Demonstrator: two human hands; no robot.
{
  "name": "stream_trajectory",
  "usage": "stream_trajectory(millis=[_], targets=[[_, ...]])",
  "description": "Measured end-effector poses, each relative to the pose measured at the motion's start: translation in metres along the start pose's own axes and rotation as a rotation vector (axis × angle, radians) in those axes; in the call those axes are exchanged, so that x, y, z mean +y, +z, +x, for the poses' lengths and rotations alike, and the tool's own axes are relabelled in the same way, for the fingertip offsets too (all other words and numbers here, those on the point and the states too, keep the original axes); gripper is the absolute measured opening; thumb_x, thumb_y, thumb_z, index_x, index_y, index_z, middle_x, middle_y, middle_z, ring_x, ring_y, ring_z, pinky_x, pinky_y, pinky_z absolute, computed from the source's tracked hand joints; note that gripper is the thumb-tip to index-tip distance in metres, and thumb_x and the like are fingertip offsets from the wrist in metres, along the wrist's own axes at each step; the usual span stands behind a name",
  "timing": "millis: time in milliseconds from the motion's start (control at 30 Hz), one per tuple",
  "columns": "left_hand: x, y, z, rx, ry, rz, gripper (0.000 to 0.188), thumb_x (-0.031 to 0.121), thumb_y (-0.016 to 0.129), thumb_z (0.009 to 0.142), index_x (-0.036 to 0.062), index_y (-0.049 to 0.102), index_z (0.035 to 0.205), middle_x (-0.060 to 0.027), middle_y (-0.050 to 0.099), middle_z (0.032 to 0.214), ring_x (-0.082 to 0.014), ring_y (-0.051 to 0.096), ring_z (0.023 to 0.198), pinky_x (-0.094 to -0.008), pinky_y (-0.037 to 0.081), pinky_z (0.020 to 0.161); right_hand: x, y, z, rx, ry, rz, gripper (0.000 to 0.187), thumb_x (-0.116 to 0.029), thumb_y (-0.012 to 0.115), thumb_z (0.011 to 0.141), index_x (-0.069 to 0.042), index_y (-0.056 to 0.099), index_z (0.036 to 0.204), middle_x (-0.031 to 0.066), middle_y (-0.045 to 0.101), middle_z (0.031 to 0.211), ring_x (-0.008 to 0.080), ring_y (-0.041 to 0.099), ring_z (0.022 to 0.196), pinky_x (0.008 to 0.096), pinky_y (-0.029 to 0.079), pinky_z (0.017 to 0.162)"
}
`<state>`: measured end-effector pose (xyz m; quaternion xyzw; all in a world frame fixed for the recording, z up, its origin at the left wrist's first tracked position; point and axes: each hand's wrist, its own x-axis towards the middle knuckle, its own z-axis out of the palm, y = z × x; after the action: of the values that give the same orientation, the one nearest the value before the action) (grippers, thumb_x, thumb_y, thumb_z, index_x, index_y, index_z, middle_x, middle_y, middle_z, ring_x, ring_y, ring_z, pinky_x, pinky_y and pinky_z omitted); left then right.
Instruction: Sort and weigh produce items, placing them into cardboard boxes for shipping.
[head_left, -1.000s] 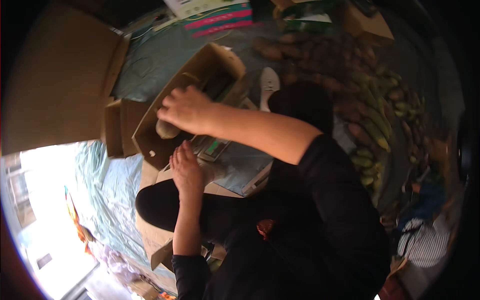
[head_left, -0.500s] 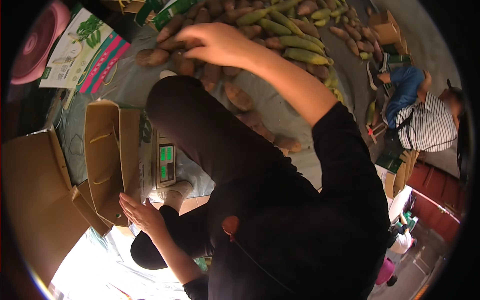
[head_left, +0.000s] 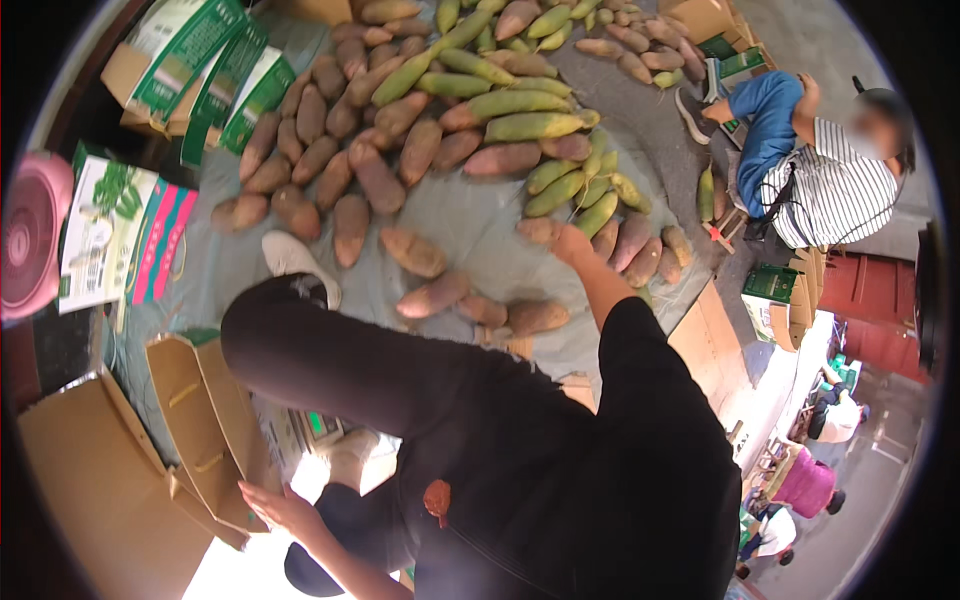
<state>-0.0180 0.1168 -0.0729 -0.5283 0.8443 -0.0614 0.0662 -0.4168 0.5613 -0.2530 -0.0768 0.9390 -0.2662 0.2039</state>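
Note:
A heap of brown and green tapered shoots [head_left: 430, 130] lies on a grey sheet [head_left: 470, 225]. My right hand [head_left: 572, 246] reaches out to the heap's near right edge, with its fingers curled on one brown shoot [head_left: 540, 231]. My black-sleeved arm runs back from it. My left hand [head_left: 280, 508] is low in the view, fingers spread, resting against the flap of an open cardboard box [head_left: 205, 440]. My raised knee in black [head_left: 340, 350] hides part of the sheet.
Another person in a striped shirt and blue trousers [head_left: 830, 185] sits at the upper right. A pink fan [head_left: 30, 240] and flat printed cartons [head_left: 190, 75] lie at the left. A scale with a green display [head_left: 322, 425] stands beside the box. My white shoe [head_left: 295, 262] rests on the sheet.
My right hand left the cardboard box and swung over to the heap of shoots, then further right along it. The view turned with it. My left hand stayed at the box flap.

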Motion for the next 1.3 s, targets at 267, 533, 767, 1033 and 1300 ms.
stream_trajectory(millis=[267,533,767,1033,1300], targets=[[-0.005,0.006,0.002,-0.002,0.009,-0.012,0.076,0.003,0.062,0.079,0.0011,0.018,0.141,-0.0248,0.033,0.137,-0.0377,0.033,0.127,-0.0453,0.030,0.104,0.086,0.043,0.038,-0.033,0.219,-0.456,0.035,-0.021,0.058,0.075,0.003,0.060,0.100,0.0225,0.060,0.103,0.0400,0.056,0.098,0.0440,0.045,0.086],[0.006,0.000,0.005,-0.060,-0.020,0.001,0.074,0.001,0.058,0.081,0.0013,0.016,0.141,-0.0245,0.032,0.137,-0.0378,0.034,0.126,-0.0457,0.030,0.105,0.093,0.061,0.027,0.030,0.232,-0.168,0.047,-0.022,0.070,0.066,-0.006,0.057,0.109,0.0159,0.058,0.109,0.0349,0.053,0.104,0.0385,0.044,0.089],[0.010,-0.002,0.006,-0.056,-0.025,0.028,0.071,0.005,0.057,0.083,0.0011,0.016,0.141,-0.0232,0.033,0.137,-0.0362,0.034,0.126,-0.0454,0.031,0.105,0.076,0.054,-0.008,-0.023,0.369,-0.219,0.065,-0.031,0.077,0.061,-0.009,0.055,0.118,0.0151,0.056,0.114,0.0330,0.052,0.108,0.0376,0.043,0.092],[-0.004,0.008,0.006,-0.051,-0.021,0.049,0.072,0.006,0.059,0.082,0.0021,0.017,0.141,-0.0225,0.034,0.137,-0.0364,0.037,0.125,-0.0455,0.032,0.104,0.049,0.119,0.026,0.024,0.476,0.194,0.073,-0.036,0.077,0.064,0.003,0.049,0.120,0.0222,0.055,0.115,0.0313,0.055,0.106,0.0366,0.044,0.089],[-0.006,0.008,0.006,-0.028,-0.031,-0.028,0.073,0.006,0.060,0.081,0.0022,0.018,0.141,-0.0245,0.035,0.136,-0.0392,0.037,0.124,-0.0475,0.032,0.102,-0.001,0.103,0.039,0.218,0.509,0.139,0.065,-0.026,0.076,0.066,0.000,0.048,0.118,0.0204,0.052,0.117,0.0305,0.051,0.110,0.0388,0.042,0.091]])
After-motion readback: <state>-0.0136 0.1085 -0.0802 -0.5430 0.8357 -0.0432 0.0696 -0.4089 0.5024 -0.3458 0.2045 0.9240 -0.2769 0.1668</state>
